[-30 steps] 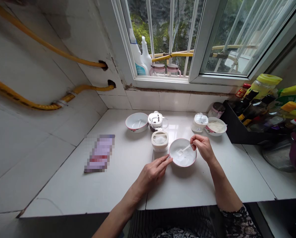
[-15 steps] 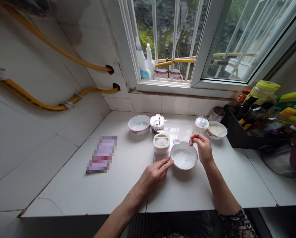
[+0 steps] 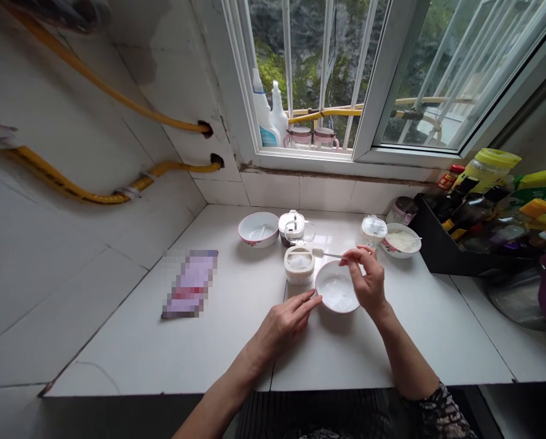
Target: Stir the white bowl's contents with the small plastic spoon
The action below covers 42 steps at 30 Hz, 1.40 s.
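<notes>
My right hand (image 3: pixel 366 280) pinches the thin handle of a small white spoon (image 3: pixel 318 252) above the far rim of a white bowl (image 3: pixel 337 289). The spoon's head points left, close to an open jar of white powder (image 3: pixel 299 262). My left hand (image 3: pixel 291 314) has its fingers stretched out, with the tips at the left rim of the bowl. Some whitish contents show in the bowl, whose right edge is partly behind my right hand. Behind the powder jar stands a second lidded jar (image 3: pixel 291 227).
Another bowl (image 3: pixel 258 230) holds a light utensil at the back left. At the back right are a clear-lidded jar (image 3: pixel 372 230), a bowl of white contents (image 3: pixel 401 241) and a black rack (image 3: pixel 446 253) of bottles. A blurred purple item (image 3: pixel 191 283) lies left.
My right hand has moved slightly left and turned, and the spoon now extends left toward the powder jar. My left hand stays at the bowl's rim.
</notes>
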Tool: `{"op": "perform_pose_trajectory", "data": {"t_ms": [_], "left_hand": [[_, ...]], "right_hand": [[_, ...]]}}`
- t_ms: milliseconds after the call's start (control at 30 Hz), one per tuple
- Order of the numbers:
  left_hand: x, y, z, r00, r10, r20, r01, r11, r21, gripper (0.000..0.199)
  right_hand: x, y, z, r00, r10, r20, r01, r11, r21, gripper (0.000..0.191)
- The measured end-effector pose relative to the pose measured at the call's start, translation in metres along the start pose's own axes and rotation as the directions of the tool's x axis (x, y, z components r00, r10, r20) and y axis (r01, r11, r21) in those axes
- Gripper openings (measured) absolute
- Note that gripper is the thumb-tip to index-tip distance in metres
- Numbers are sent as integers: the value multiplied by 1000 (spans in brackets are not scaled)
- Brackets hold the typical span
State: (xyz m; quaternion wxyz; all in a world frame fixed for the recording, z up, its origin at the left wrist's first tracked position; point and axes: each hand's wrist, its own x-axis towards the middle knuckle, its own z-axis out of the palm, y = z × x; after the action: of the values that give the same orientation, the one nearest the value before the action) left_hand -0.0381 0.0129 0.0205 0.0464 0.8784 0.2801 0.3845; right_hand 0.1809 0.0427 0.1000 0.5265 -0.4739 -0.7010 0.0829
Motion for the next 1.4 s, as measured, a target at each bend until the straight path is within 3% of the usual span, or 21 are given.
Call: {"op": "perform_pose_trajectory", "data": {"t_ms": [100, 267, 433, 567, 667, 733, 1067, 1167, 1267, 1333, 1400], "left_hand": [[0, 0, 0, 1000, -5, 3, 5, 1000, -7, 46], [-1, 1, 0, 1000, -8, 8, 8, 1000, -18, 48], [-1, 0, 0, 1000, -1, 0, 1, 1000, -15, 47], [-1, 0, 0, 1000, -14, 8, 14, 1000, -22, 48], [-1, 0, -1, 1000, -14, 16, 14, 1000, -27, 49], [-1, 0, -1, 1000, -12, 11, 12, 1000, -27, 50], [0, -1, 0, 1000, 2, 8, -2, 1000, -15, 49], [2, 0, -1, 1000, 6, 10, -5, 1000, -16, 50], [2, 1, 0, 1000, 9, -11, -9, 1000, -5, 50], [2, 0, 2, 1000, 2, -19, -2, 1000, 7, 49], [2, 0, 4, 999, 16, -47, -15, 1000, 17, 46]], "right_hand": [[2, 14, -13, 987, 149, 65, -149, 989, 0, 19], [0, 30, -16, 964, 140, 225, -115, 986, -122, 18], [-3, 23, -8, 922, 141, 361, -121, 990, -80, 19], [-2, 20, -9, 905, 270, 328, -301, 953, 46, 18], [1, 22, -12, 846, 436, 306, -508, 834, 214, 14], [3, 23, -15, 812, 503, 295, -580, 754, 310, 13], [8, 25, -16, 780, 581, 231, -618, 658, 431, 10], [8, 22, -9, 802, 565, 196, -581, 661, 475, 9], [7, 13, 2, 870, 470, 151, -484, 753, 447, 11], [5, 5, 10, 936, 338, 99, -350, 867, 355, 13], [1, -1, 16, 992, 108, 69, -119, 978, 173, 13]]}}
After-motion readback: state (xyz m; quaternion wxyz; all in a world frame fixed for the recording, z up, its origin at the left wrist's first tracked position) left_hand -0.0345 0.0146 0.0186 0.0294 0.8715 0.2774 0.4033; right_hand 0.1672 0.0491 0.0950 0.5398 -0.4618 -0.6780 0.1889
